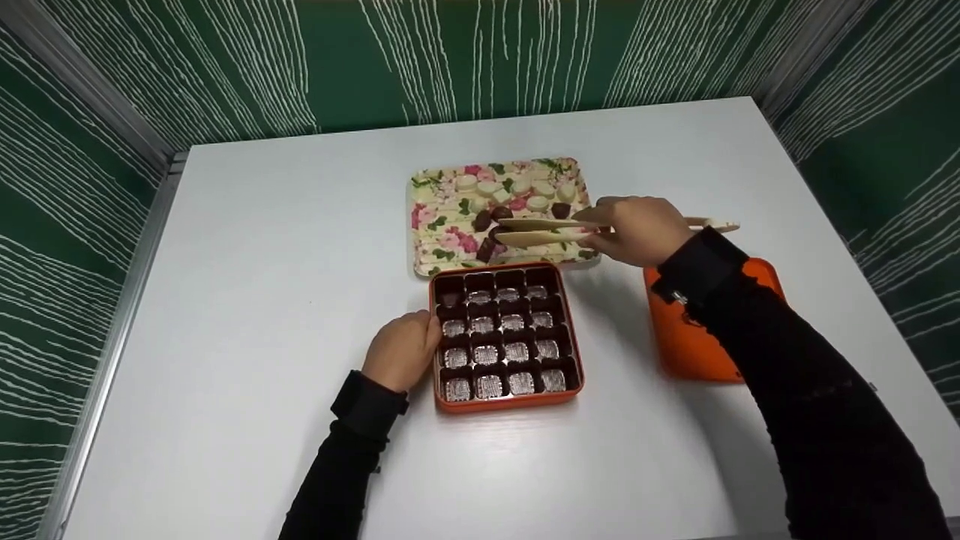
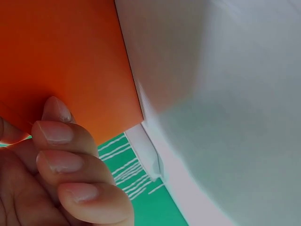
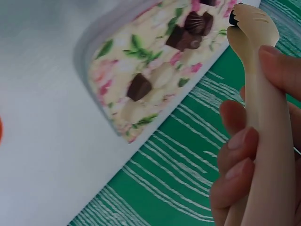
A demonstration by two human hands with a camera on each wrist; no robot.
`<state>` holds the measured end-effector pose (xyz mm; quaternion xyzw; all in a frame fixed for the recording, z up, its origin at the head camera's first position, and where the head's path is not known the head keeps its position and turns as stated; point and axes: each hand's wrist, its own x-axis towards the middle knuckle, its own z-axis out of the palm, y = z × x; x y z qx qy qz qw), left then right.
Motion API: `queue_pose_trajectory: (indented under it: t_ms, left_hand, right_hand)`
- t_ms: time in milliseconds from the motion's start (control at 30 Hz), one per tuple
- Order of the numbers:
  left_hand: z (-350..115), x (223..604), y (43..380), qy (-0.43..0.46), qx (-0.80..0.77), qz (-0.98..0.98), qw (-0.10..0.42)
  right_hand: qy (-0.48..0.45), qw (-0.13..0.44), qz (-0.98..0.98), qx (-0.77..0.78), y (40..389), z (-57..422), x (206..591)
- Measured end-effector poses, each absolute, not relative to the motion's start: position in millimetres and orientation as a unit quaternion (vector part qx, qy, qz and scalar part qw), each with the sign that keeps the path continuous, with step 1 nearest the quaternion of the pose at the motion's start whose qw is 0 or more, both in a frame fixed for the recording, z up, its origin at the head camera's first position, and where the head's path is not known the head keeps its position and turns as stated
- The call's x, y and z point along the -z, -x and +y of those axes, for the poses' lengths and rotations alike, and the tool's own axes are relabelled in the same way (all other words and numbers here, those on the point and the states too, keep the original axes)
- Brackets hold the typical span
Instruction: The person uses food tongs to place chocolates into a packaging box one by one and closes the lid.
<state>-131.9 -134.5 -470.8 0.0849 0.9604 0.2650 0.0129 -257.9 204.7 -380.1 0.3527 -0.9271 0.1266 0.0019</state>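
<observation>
An orange box with a dark tray of square compartments stands on the table. My left hand holds it by its left side, fingertips against the orange wall in the left wrist view. A dark chocolate sits in the back left compartment; the others show clear, shiny bottoms. My right hand grips pale tongs over a flowered tray. A dark piece shows at the tongs' tips in the right wrist view. Dark chocolates and white chocolates lie on the flowered tray.
An orange lid lies on the table to the right, partly under my right forearm. The flowered tray stands just behind the box. Green walls with white streaks surround the white table at the back and sides.
</observation>
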Motion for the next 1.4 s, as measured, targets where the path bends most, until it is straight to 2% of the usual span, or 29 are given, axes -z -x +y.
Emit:
queue_pose_trajectory:
  t_ms: [367, 1133, 1400]
  left_hand:
    - [-134.6, 471.0, 131.9, -0.099, -0.258, 0.961, -0.003]
    - [-134.6, 469.9, 132.3, -0.094, -0.266, 0.959, 0.01]
    - [-133.8, 469.4, 131.2, -0.094, -0.258, 0.962, 0.009]
  right_hand:
    - [-0.425, -0.009, -0.9, -0.102, 238.2, 179.7, 371.1]
    - [-0.423, -0.089, -0.901, -0.026, 242.5, 149.9, 343.9]
    - [-0.422, -0.094, -0.902, 0.0, 243.2, 144.0, 341.4]
